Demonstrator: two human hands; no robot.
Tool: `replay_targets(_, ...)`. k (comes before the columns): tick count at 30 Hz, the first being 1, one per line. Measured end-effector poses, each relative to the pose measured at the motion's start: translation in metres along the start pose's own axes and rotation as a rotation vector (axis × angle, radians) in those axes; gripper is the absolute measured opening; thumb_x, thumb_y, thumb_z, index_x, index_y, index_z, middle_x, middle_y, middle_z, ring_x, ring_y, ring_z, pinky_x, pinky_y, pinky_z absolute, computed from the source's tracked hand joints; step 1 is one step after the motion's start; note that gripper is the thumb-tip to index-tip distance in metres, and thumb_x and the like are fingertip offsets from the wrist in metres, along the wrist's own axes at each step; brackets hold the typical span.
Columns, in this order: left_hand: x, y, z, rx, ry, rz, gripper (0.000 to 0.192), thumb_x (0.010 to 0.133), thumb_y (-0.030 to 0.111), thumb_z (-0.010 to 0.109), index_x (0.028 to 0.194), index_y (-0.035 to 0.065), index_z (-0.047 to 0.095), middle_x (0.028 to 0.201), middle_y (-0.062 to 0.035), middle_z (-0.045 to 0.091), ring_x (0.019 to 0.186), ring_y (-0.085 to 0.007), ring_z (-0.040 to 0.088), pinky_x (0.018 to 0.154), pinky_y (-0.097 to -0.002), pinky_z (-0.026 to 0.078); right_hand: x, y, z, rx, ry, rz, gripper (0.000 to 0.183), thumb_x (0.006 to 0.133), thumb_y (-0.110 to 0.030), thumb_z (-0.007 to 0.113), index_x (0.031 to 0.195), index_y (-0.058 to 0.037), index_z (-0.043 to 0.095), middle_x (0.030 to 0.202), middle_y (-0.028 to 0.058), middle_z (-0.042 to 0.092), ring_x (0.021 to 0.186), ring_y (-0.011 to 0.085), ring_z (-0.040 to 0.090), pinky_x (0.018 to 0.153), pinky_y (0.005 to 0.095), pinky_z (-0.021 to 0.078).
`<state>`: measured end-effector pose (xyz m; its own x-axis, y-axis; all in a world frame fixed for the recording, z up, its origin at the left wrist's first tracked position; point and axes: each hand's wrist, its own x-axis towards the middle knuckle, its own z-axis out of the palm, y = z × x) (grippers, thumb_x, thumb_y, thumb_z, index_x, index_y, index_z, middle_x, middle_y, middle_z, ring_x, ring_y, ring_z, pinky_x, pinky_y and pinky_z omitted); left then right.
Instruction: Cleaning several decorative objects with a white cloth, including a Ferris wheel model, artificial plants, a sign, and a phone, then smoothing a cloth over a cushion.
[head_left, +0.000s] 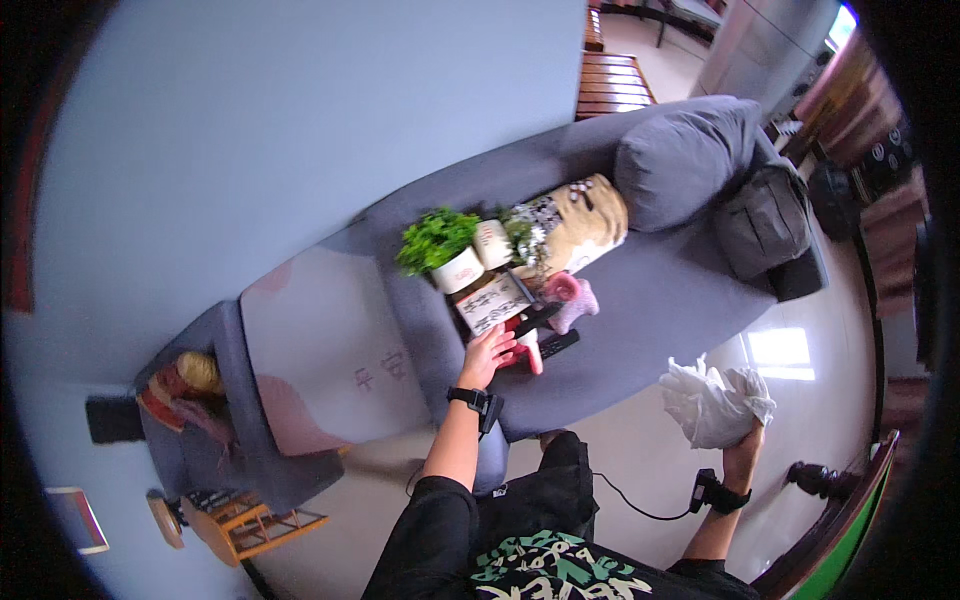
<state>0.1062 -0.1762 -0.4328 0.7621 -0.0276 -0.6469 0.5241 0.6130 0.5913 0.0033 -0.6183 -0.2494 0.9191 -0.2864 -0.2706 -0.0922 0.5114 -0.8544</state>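
My left hand (489, 358) reaches over the grey sofa (637, 322) with its fingers spread. It is at a red and white object (530, 352), partly hidden by the fingers; I cannot tell whether they touch. Just beyond is a white box with dark writing (493, 301). A black remote control (559, 343) lies on the seat to the right, near a pink round object (562, 286) and a pale pink item (577, 307). My right hand (741, 454) grips a crumpled white plastic bag (705, 405) in the air, away from the sofa, over the floor.
Behind the box stand a green plant in a white pot (457, 270) and a second white pot (492, 244) beside white flowers. A tan patterned cushion (589, 221), a large grey cushion (686, 169) and a grey bag (769, 221) lie rightward. A green-topped table (847, 547) edges in at lower right.
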Motion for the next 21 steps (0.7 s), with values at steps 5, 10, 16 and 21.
replay_targets(5, -0.104, 0.022, -0.123, 0.012, 0.236, 0.165, 0.027, 0.084, 0.031, 0.052, 0.095, 0.0068, 0.06, 0.082, -0.0085, 0.065, 0.068, -0.0157, 0.062, 0.061, -0.0248, 0.045, -0.059, 0.014, 0.086, -0.091, -0.13, -0.079, 0.06, 0.088, -0.046, 0.043, 0.129, -0.0037, 0.034, 0.127, 0.0139, 0.042, 0.115, 0.0285, 0.044, 0.095, 0.0451, 0.0387)
replay_targets(10, -0.236, 0.019, -0.299, -0.066, 0.427, 0.15, 0.029, 0.08, 0.034, 0.054, 0.092, 0.0079, 0.059, 0.077, -0.0058, 0.061, 0.066, -0.0179, 0.06, 0.062, -0.0291, 0.045, -0.114, 0.065, 0.153, -0.185, -0.192, -0.17, 0.05, 0.091, -0.041, 0.039, 0.128, -0.0071, 0.038, 0.126, 0.0132, 0.043, 0.113, 0.0287, 0.045, 0.095, 0.0451, 0.0374)
replay_targets(16, -0.399, 0.005, -0.451, -0.238, 0.562, 0.135, 0.033, 0.081, 0.034, 0.052, 0.101, 0.008, 0.055, 0.093, -0.0056, 0.058, 0.082, -0.0189, 0.056, 0.071, -0.0317, 0.044, -0.146, 0.102, 0.309, 0.096, -0.407, -0.02, 0.046, 0.088, -0.037, 0.044, 0.121, -0.005, 0.044, 0.118, 0.0136, 0.049, 0.109, 0.0283, 0.048, 0.092, 0.0453, 0.0403)
replay_targets(21, -0.438, 0.018, -0.523, -0.279, 0.673, 0.145, 0.032, 0.083, 0.031, 0.049, 0.104, 0.0068, 0.053, 0.101, -0.0071, 0.057, 0.087, -0.0193, 0.055, 0.073, -0.0321, 0.043, -0.169, 0.154, 0.42, 0.092, -0.428, -0.092, 0.049, 0.09, -0.037, 0.042, 0.124, -0.0014, 0.04, 0.123, 0.0142, 0.047, 0.112, 0.0287, 0.047, 0.095, 0.0429, 0.0386)
